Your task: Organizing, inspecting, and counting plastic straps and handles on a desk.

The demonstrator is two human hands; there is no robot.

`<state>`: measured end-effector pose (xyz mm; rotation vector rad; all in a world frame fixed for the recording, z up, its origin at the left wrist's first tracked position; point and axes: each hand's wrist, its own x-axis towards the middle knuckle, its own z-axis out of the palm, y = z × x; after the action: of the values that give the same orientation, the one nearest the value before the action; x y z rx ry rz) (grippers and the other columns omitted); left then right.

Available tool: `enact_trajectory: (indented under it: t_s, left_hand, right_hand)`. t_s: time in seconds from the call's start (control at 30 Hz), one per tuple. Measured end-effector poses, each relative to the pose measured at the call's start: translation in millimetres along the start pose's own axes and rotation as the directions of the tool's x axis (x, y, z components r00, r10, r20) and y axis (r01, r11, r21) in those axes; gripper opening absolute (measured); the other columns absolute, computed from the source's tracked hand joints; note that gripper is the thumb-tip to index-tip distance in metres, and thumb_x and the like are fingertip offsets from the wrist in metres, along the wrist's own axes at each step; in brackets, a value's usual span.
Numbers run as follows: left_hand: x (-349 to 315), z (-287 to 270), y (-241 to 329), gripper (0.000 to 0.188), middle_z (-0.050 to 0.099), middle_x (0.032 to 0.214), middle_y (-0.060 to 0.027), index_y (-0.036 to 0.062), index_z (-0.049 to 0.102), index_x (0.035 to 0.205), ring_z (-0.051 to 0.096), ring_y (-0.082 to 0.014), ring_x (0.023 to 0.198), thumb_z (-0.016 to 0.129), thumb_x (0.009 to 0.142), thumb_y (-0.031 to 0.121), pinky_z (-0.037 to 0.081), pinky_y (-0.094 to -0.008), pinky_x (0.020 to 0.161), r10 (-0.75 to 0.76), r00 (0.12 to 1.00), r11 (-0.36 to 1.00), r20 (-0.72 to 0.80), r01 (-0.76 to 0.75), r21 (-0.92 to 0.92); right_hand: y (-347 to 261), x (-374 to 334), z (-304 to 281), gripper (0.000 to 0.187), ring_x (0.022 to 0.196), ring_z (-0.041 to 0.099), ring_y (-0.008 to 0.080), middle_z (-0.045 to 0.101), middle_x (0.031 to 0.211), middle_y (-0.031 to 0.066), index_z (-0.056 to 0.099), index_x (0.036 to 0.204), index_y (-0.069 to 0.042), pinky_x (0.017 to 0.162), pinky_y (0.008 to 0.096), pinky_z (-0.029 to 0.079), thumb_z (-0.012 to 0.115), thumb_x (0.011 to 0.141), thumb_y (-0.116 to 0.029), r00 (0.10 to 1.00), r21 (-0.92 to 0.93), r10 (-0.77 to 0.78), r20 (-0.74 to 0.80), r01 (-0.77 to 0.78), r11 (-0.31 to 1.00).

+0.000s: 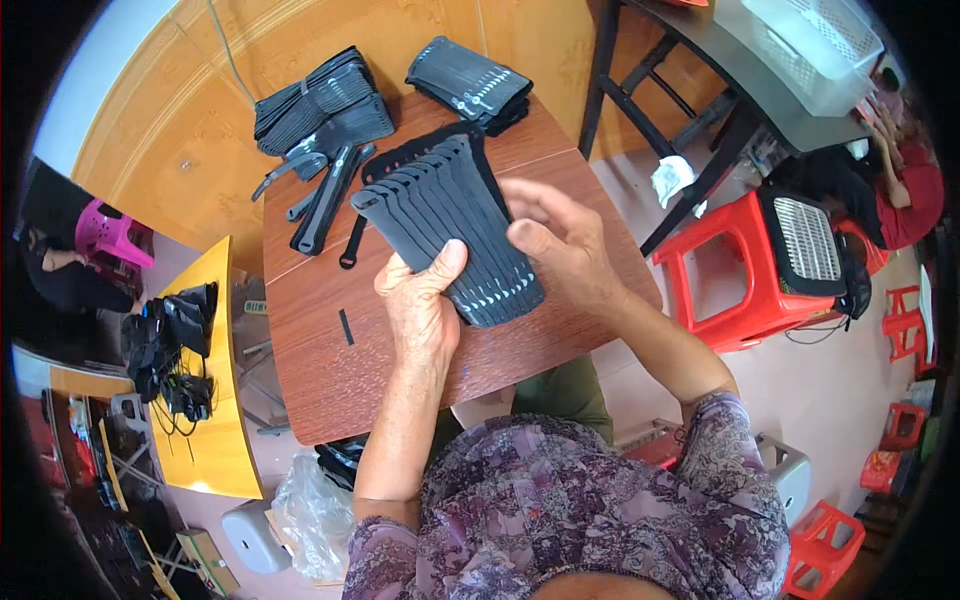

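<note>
A fanned stack of flat black straps (pixel 450 225) with slotted, rounded ends is held above the brown table. My left hand (pixel 420 300) is closed on its lower left side, thumb pressed on top and fingers underneath. Next to the stack's right edge is my right hand (pixel 565 240), its thumb and fingers apart; any contact with the edge is hard to make out. One loose black strap (pixel 352 243) sticks out at the left of the stack, lying on the table. A small dark strip (pixel 346 327) lies nearer to me.
On the table (pixel 330 390), a banded bundle of black straps (pixel 325 100), another stack (pixel 470 82) and loose strap pieces (pixel 325 205) lie at the back. A yellow table (pixel 215 440) with black items stands left. Red stools (pixel 705 270) and a person in red (pixel 910 195) are right.
</note>
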<state>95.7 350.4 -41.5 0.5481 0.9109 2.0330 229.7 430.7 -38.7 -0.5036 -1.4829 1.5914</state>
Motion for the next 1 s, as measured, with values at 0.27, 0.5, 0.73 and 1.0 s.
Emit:
enact_trajectory:
  t_s: [0.27,0.5,0.73,1.0]
  left_hand:
    - [-17.5,13.7,2.8,0.029,0.067,0.095,-0.0088,-0.0047,0.065,0.099,0.062,-0.0147,0.083,0.074,0.071,-0.003,0.05,-0.028,0.079,0.027,0.997,0.986,0.068,-0.038,0.162]
    - [-22.3,14.0,-4.6,0.029,0.067,0.094,-0.0077,-0.0045,0.065,0.099,0.061,-0.0126,0.08,0.073,0.071,-0.004,0.051,-0.0267,0.075,0.054,0.991,0.964,0.122,-0.084,0.253]
    - [-27.3,19.1,-5.2,0.029,0.066,0.091,-0.0063,-0.0042,0.065,0.099,0.06,-0.0119,0.079,0.074,0.072,-0.003,0.05,-0.0261,0.074,0.084,0.989,0.961,0.121,-0.112,0.253]
    - [-29.4,15.5,-7.7,0.028,0.066,0.09,-0.0063,-0.0047,0.065,0.096,0.06,-0.0113,0.078,0.074,0.07,-0.004,0.05,-0.026,0.074,0.106,0.989,0.968,0.103,-0.126,0.215]
  right_hand:
    - [-58.4,19.7,-5.3,0.053,0.112,0.047,0.0248,0.055,0.121,0.0123,0.06,0.116,-0.005,0.093,0.0353,0.038,0.076,0.067,-0.02,0.785,-0.548,-0.602,0.144,0.57,0.612]
    - [-66.2,18.0,-11.2,0.022,0.1,0.051,0.0235,0.06,0.105,0.0094,0.064,0.083,-0.004,0.088,0.0344,0.039,0.074,0.064,-0.007,0.789,-0.622,-0.586,0.184,0.555,0.552]
    - [-63.4,8.4,-5.6,0.022,0.091,0.053,0.0138,0.058,0.1,0.0084,0.062,0.083,-0.001,0.074,0.0236,0.044,0.073,0.064,0.003,0.877,-0.437,-0.48,0.022,0.44,0.784]
    - [-68.7,5.0,-5.1,0.022,0.086,0.053,0.0101,0.056,0.1,0.0075,0.062,0.084,0.0,0.071,0.0216,0.044,0.073,0.066,0.005,0.889,-0.354,-0.458,0.018,0.434,0.829]
